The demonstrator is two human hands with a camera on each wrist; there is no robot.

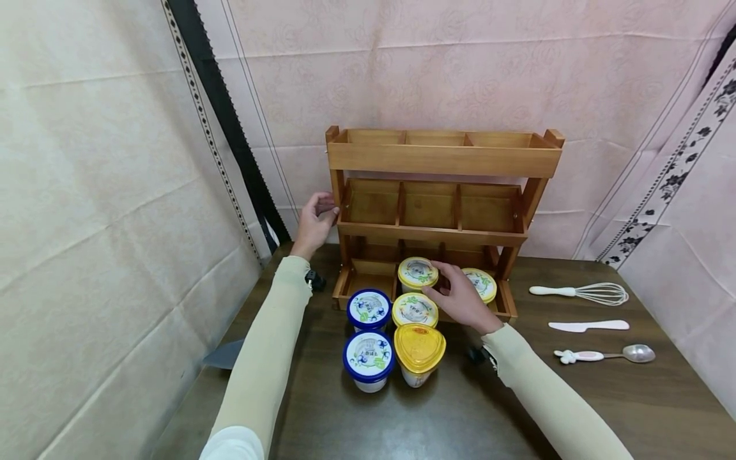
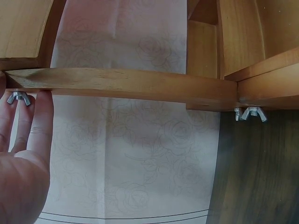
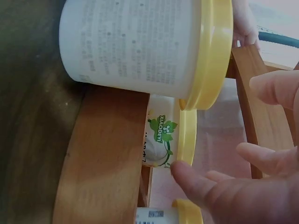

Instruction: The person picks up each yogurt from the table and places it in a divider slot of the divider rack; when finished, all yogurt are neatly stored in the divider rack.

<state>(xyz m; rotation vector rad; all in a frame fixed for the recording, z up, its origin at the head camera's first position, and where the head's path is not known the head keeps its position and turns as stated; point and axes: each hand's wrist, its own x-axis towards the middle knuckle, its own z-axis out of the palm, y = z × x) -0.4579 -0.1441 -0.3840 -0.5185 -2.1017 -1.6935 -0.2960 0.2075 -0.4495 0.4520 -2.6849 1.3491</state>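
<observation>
A three-tier wooden rack point(image 1: 443, 163) stands on the table, and my left hand point(image 1: 315, 220) grips its left upright. In the left wrist view the fingers point(image 2: 41, 123) lie along the post beside a wing nut. My right hand point(image 1: 460, 297) is over the bottom tier, fingers spread and a fingertip at the yellow lid of the cup point(image 1: 418, 273) in the middle compartment. The right wrist view shows that cup point(image 3: 161, 130) behind the rack's front board. A second yellow-lidded cup point(image 1: 482, 285) sits in the right compartment, partly hidden by the right hand.
Before the rack stand a yellow-lidded cup point(image 1: 415, 310), a yellow-domed cup point(image 1: 420, 351) and two blue-lidded cups point(image 1: 368, 358). A whisk point(image 1: 586, 292), a white knife point(image 1: 589, 326) and a spoon point(image 1: 609, 354) lie at the right. Curtains point(image 1: 431, 70) hang behind and beside the table.
</observation>
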